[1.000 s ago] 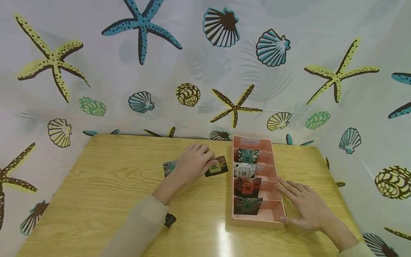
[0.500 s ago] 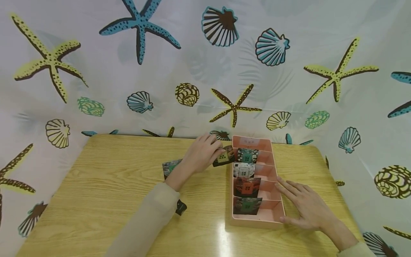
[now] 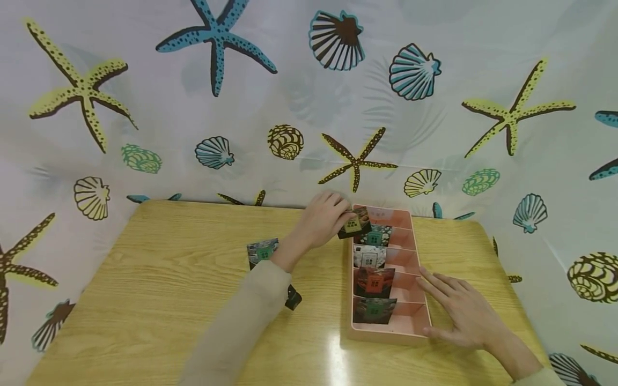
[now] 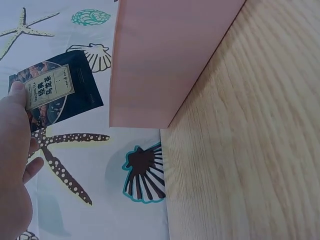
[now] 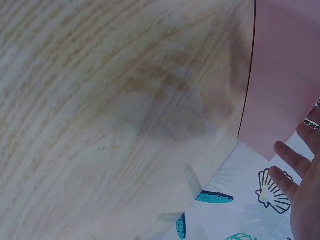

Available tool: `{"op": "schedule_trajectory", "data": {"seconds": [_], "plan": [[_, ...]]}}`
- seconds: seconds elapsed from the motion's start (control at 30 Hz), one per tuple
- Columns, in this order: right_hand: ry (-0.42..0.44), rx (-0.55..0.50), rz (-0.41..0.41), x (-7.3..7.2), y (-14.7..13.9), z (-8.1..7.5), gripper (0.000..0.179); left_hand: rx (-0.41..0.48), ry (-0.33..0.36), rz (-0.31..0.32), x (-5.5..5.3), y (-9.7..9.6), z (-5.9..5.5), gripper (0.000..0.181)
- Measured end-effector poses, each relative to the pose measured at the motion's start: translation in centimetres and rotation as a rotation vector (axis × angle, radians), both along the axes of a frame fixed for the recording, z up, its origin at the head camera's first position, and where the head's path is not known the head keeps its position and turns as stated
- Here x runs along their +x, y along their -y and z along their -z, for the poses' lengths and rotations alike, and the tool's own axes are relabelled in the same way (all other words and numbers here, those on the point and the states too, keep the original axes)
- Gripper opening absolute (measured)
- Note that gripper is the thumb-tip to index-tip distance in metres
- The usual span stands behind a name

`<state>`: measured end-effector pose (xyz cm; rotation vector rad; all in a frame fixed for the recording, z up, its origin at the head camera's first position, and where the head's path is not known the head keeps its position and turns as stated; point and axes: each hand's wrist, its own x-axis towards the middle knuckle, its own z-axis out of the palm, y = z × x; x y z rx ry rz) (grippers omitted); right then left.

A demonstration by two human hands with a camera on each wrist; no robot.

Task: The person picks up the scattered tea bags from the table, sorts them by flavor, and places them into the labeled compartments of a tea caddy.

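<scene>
My left hand (image 3: pixel 322 219) pinches a dark tea sachet (image 3: pixel 355 223) by its left edge, thumb in front. In the left wrist view the oolong tea sachet (image 4: pixel 82 86) shows a cream label and stands beyond the end of the pink box (image 4: pixel 160 60). From the head view it overlaps the far left corner of the pink divided box (image 3: pixel 386 335). The box's rear compartment shows a pale label and no sachet. Each of the other compartments has a sachet, such as the red one (image 3: pixel 374 282). My right hand (image 3: pixel 461 313) rests along the box's right side, fingers extended.
A grey-green sachet (image 3: pixel 263 251) lies on the wooden table (image 3: pixel 169 279) left of the box, partly behind my left forearm. A small dark object (image 3: pixel 293 298) peeks out beside the left sleeve. A cloth printed with sea creatures (image 3: pixel 289 96) hangs behind the table.
My left hand has carried the oolong tea sachet rightward and away from me, from the table to above the box's rear left corner. My right hand stays beside the box.
</scene>
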<state>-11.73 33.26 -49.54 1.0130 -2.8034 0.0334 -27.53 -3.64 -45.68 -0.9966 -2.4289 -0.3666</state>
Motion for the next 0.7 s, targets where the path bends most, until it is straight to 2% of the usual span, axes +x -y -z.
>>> {"op": "schedule_trajectory", "data": {"seconds": [0.4,0.7], "plan": [[-0.002,-0.005,-0.004,-0.2,0.0,0.2,0.104,0.006,0.095,0.005,-2.6,-2.4,-0.1,0.025],[0.01,0.002,0.009,0.0,0.0,0.2,0.103,0.033,0.13,-0.018,-4.2,-3.6,0.0,0.026]]}}
